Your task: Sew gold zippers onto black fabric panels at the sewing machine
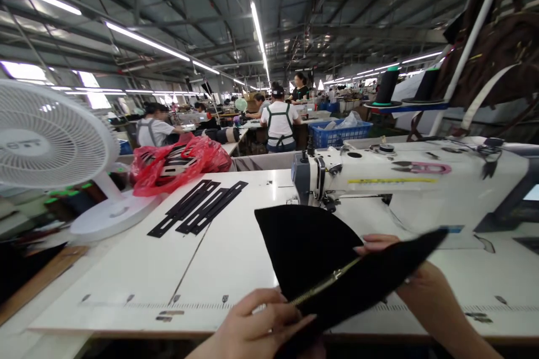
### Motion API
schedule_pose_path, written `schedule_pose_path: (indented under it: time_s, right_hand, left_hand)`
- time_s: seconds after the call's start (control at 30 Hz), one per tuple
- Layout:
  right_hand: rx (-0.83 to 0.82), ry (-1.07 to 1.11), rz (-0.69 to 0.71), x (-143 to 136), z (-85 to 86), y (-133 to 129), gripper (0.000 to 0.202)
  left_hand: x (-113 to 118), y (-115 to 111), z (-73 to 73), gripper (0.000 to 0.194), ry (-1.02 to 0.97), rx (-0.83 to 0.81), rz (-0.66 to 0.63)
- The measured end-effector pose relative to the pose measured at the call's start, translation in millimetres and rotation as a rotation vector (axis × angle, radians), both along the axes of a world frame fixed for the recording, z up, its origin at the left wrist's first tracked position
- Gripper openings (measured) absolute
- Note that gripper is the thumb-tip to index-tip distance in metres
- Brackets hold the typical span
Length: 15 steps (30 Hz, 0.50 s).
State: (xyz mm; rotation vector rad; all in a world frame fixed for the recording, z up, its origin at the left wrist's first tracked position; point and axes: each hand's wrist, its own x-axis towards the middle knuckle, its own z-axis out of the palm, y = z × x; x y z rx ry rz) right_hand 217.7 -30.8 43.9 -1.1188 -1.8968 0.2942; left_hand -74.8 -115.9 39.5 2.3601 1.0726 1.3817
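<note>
Both hands hold a black fabric piece [309, 244] with a brass-coloured zipper [324, 282] running slantwise across its middle. My left hand [261, 322] pinches it at the zipper's near end, and a ring shows on one finger. Gripping the far right side, my right hand [421, 275] has its fingers at the zipper's other end and is partly hidden behind the cloth. The fabric is lifted above the white table, in front of the white sewing machine [404, 179]. Its upper flap stands up near the needle area, covering part of it.
Several black slotted strips [197, 207] lie on the white tabletop [138, 275], left of the machine. Behind them sits a red plastic bag [185, 162] of pieces. A white fan [54, 140] stands at the left. Thread cones [386, 87] and a blue basket [341, 133] are beyond the machine.
</note>
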Motion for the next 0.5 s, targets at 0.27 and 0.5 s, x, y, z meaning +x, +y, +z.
schedule_pose_path:
  time_s: [0.27,0.5]
  right_hand:
    - [-0.182,-0.122,-0.02,29,-54.1,-29,0.033]
    - [-0.607,0.331,-0.25,33,-23.8,-56,0.052]
  left_hand:
    - [-32,-7,-33.6,0.053,0.625,-0.24,-0.335]
    - [-10,25,9.1,0.048,0.488,-0.166,-0.247]
